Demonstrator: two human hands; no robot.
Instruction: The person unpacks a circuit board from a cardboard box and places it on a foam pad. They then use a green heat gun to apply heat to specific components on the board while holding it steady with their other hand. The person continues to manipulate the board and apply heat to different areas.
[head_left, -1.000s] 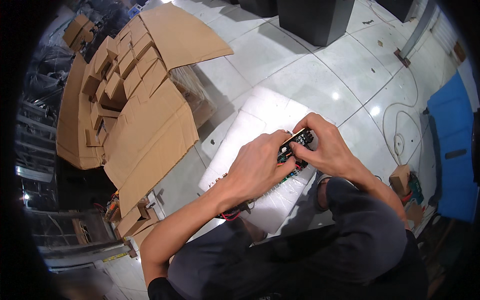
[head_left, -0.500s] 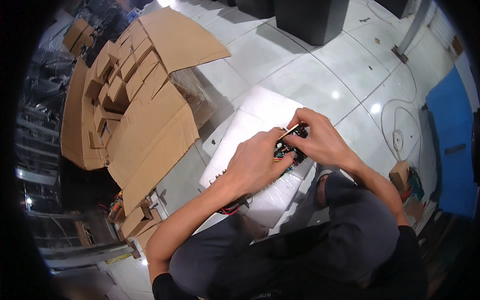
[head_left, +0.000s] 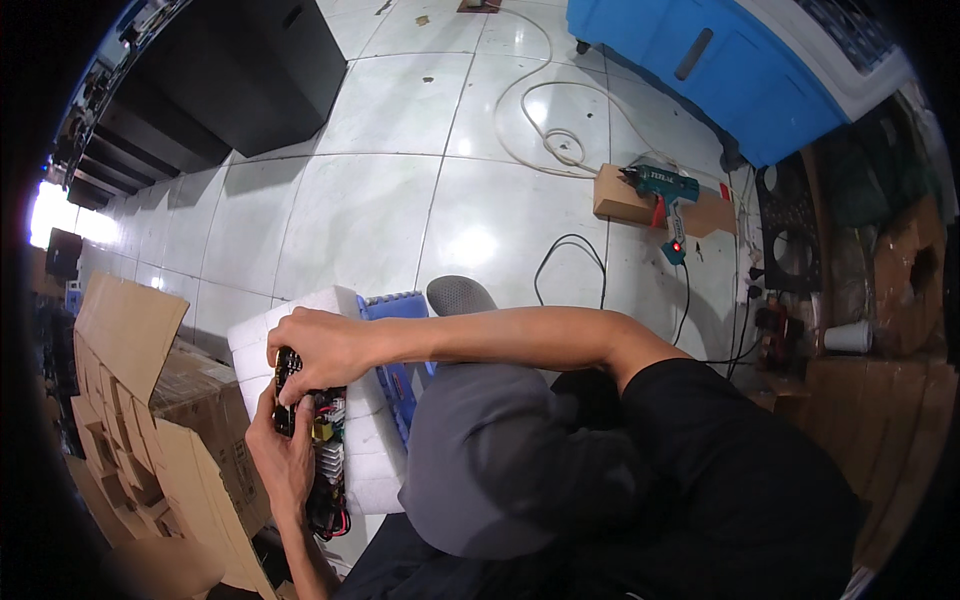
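A small dark circuit board (head_left: 287, 368) stands on edge between my hands, over a white foam block (head_left: 374, 450). My right hand (head_left: 325, 345) grips its upper end, fingers bent over it and thumb pointing down. From below, my left hand (head_left: 280, 455) pinches the lower end with its thumb and fingers. Beside the left hand lies a larger circuit assembly (head_left: 328, 450) with metal fins, a yellow part and black and red wires. My hands cover parts of both boards.
The foam rests on a blue plastic stool (head_left: 398, 395). An open cardboard box (head_left: 205, 475) with dividers stands at left. A green glue gun (head_left: 665, 190) with a red light lies on a small carton (head_left: 615, 197). Cables cross the tiled floor near a blue bin (head_left: 650, 50).
My view has swung to the right, bringing the glue gun and more of the blue bin into sight. Both hands still hold the small board over the foam.
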